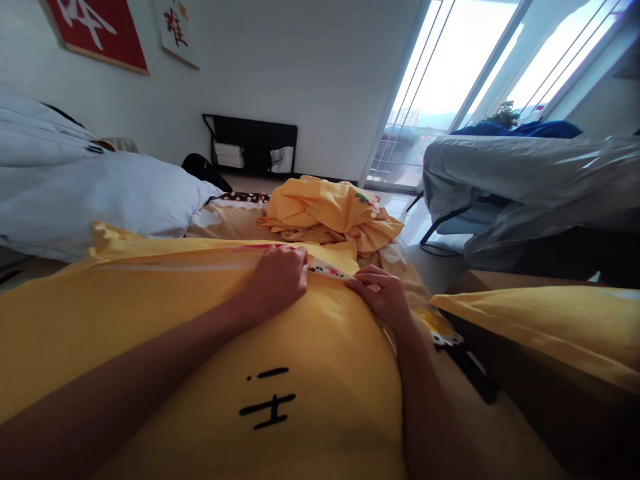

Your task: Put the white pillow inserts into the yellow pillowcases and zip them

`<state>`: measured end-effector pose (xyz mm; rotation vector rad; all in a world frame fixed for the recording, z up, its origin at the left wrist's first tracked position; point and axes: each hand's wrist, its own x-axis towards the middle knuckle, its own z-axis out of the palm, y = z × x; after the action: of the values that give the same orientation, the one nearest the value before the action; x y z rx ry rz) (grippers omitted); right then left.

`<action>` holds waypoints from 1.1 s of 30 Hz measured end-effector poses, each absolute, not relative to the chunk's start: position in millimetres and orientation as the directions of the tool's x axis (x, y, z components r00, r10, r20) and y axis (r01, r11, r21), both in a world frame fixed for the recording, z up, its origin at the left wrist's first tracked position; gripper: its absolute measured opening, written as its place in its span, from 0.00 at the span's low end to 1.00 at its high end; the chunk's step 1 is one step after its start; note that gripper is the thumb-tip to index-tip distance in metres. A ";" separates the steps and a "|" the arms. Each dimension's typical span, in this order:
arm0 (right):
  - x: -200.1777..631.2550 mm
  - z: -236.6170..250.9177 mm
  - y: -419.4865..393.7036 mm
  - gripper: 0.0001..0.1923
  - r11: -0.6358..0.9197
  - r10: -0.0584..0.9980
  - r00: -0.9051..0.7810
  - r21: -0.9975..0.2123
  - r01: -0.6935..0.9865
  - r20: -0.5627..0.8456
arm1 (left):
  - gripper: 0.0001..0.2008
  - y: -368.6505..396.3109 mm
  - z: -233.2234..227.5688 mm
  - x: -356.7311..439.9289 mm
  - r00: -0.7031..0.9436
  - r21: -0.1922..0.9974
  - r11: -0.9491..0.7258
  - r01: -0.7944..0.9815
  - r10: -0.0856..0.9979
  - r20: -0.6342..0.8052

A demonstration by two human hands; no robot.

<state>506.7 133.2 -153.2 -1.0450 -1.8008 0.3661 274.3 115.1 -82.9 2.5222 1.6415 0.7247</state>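
A large yellow pillowcase (320,347), printed with a black "Hi", lies before me, filled out on the right half and flatter on the left. Its far edge has a long opening where a white patterned fabric (327,269) shows between my hands. My left hand (283,277) is closed in a fist on this edge, near its middle. Further right, my right hand (380,290) pinches the edge between thumb and fingers, close to the filled corner. Whatever lies inside my left fist, apart from the cloth, is hidden.
A crumpled orange-yellow cloth (325,207) lies beyond the pillowcase on a patterned bed sheet (225,220). White bedding (115,187) is heaped at left. At right are another yellow cloth (550,320) over a brown box-like edge and a plastic-covered table (525,160).
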 end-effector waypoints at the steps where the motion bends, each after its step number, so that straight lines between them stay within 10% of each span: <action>1: 507.1 -153.7 133.5 0.10 0.584 0.786 -0.147 -0.643 0.496 0.600 | 0.09 114.9 -81.5 272.0 0.320 0.269 -0.427 0.863 0.875 0.363; 33: 508.5 -155.5 136.6 0.15 0.579 0.779 -0.154 -0.604 0.548 0.607 | 0.05 99.5 -74.5 185.5 0.212 0.350 -0.375 0.859 0.881 0.423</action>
<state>508.5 136.6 -155.5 -1.0814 -1.8317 0.2966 185.5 99.5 -74.5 2.4149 1.7341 0.8870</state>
